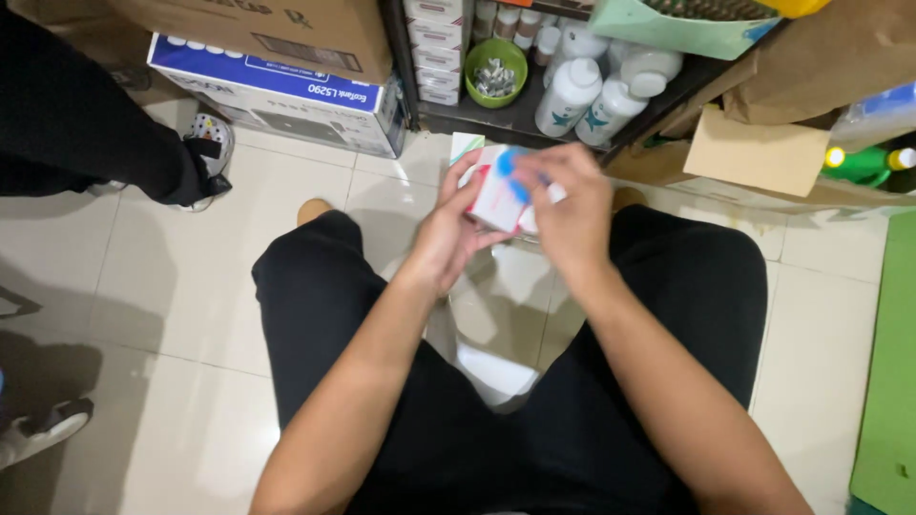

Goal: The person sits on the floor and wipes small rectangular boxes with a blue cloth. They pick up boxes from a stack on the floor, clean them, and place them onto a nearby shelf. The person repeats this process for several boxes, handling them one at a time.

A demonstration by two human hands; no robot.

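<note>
- The left hand [448, 234] cups the small white-and-red carton [498, 198] from beneath, fingers curled shut on it, seemingly to steady it;
- the right hand [571, 212], right of the carton, pinches its blue-marked top edge;
- white bottles [571, 95] stand on the shelf beyond the carton.

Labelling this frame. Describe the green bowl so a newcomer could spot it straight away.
Start at the dark shelf along the top of the view, beyond the person's knees. The green bowl sits on it, between a stack of small white boxes and the white bottles. It is the only round green thing there, holding small silvery pieces.
</note>
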